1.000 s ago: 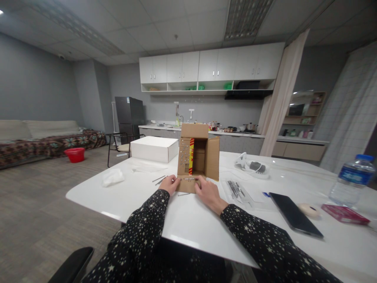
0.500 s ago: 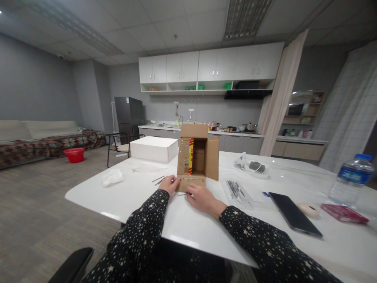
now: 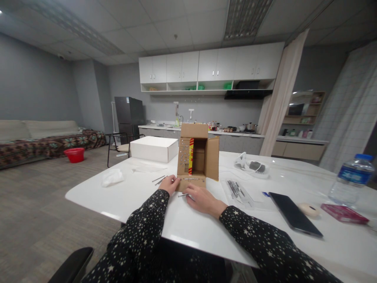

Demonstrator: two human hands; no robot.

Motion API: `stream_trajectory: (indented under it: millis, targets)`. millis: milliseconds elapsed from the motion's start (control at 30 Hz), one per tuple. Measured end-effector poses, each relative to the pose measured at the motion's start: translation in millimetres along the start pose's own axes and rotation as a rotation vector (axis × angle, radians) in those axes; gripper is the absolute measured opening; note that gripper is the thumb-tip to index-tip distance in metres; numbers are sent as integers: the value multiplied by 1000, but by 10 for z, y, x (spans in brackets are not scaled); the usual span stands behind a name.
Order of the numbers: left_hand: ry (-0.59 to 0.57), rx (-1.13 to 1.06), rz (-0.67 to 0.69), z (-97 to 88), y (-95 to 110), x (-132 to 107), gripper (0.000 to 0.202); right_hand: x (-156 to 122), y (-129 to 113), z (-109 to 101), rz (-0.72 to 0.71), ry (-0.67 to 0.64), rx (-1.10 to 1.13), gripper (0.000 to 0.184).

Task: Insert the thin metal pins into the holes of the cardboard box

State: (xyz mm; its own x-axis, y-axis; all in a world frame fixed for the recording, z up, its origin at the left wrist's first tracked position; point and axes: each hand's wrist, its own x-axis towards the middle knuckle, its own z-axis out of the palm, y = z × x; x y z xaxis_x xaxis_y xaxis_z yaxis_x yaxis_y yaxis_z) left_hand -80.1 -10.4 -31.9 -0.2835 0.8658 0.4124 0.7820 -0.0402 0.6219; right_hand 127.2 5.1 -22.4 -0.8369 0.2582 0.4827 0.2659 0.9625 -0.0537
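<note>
An open cardboard box (image 3: 198, 155) lies on its side on the white table (image 3: 188, 224), opening toward me, with rows of small metal studs on its left and bottom flaps. My left hand (image 3: 169, 184) rests closed on the left end of the bottom flap (image 3: 192, 181), fingers pressed on the cardboard. My right hand (image 3: 200, 198) lies just in front of that flap, fingers curled at a thin metal pin (image 3: 183, 194) on the table; whether it grips the pin I cannot make out.
More metal pins (image 3: 159, 179) lie left of the box, a bag of metal tools (image 3: 235, 189) to its right. A white box (image 3: 154, 148), crumpled tissue (image 3: 112, 177), black phone (image 3: 294, 214), water bottle (image 3: 352, 179), pink packet (image 3: 344, 213) and white headset (image 3: 251, 165) stand around.
My right hand has drawn back from the bottom flap's stud row to the loose pin on the table in front of it. The left hand and box have stayed put.
</note>
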Motion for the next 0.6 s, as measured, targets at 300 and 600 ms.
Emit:
stream_trajectory:
  millis: [300, 600]
  targets:
    - [5, -8, -3, 0, -2, -3, 33, 0, -17, -37, 6, -25, 35, 20]
    - [3, -15, 1, -2, 11, -5, 33, -8, -39, -71, -29, -63, 38, 18]
